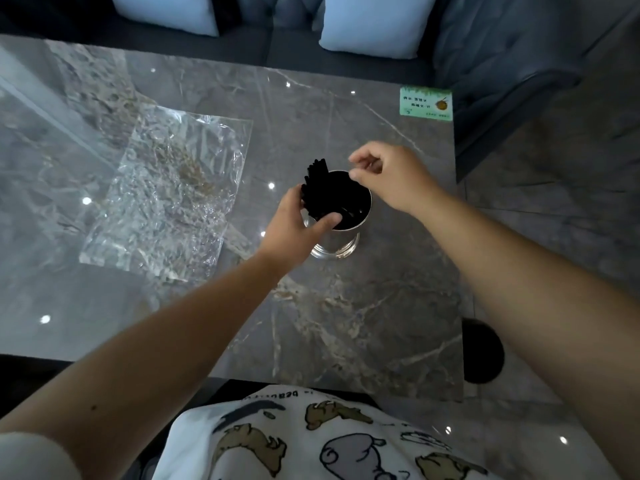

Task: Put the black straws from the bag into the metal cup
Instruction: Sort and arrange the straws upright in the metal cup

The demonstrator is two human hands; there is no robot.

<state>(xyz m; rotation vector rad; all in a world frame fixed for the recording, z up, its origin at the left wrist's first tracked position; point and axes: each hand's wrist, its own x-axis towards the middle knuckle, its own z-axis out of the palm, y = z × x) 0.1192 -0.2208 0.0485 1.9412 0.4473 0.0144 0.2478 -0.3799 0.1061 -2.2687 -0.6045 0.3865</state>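
Now upright in shiny round metal cup (341,237) on grey marble table (381,306): bundle of thin black straws (317,187), tops fanned leftward above the rim. Left hand (294,226) clamped around the bundle at rim height, thumb across the front. Right hand (391,173) above the cup's far edge, fingertips pinched together on nothing visible. Crinkled clear plastic bag (169,192) flat, well left of cup.

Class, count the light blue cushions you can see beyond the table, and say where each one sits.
2. One light blue cushion lies at the top left on the dark sofa; the other cushion lies at the top centre-right. Both are cut off by the frame edge, so more may be hidden.
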